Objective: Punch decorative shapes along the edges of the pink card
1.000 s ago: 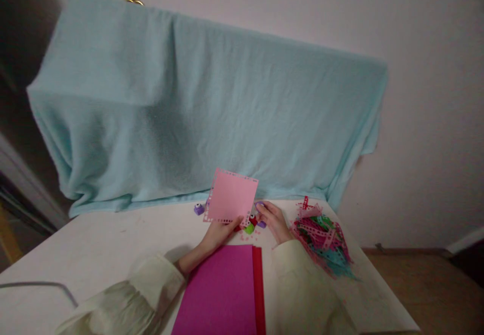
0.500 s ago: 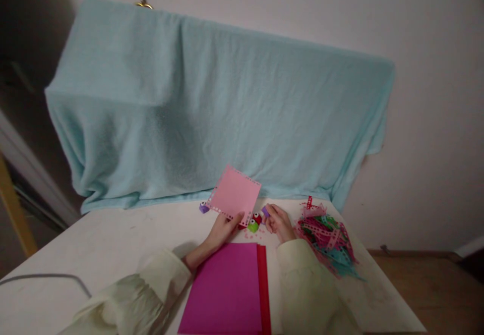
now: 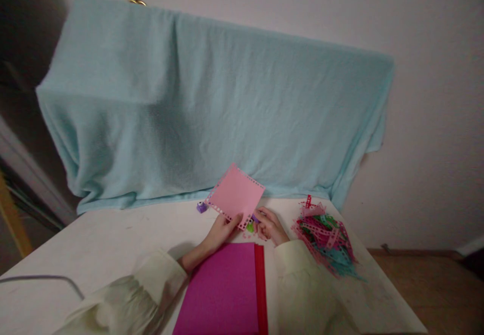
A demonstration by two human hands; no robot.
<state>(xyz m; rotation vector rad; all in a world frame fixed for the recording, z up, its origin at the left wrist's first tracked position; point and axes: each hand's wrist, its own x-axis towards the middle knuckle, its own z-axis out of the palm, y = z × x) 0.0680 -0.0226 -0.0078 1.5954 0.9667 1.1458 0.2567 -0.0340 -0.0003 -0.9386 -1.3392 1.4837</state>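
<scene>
From the left, one grey cable (image 3: 41, 280) loops over the bare white table (image 3: 113, 239), where there is plenty of open surface. One small purple punch (image 3: 201, 207) sits alone near the table's far edge, just below the hem of the pale blue cloth (image 3: 212, 108). The left hand (image 3: 223, 229) pinches the lower edge of one pink paper square (image 3: 237, 194), holding it tilted up off the table; two of its edges show punched holes. Close beside it, the right hand (image 3: 269, 228) is curled around a second purple punch (image 3: 255, 218), at the square's lower corner. A green punch (image 3: 249, 227) peeks out between the hands. In front lie one magenta sheet (image 3: 219, 294) over a red one (image 3: 260, 289). To the right, one heap of punched strips (image 3: 325, 239) reaches close to the table's right edge.
</scene>
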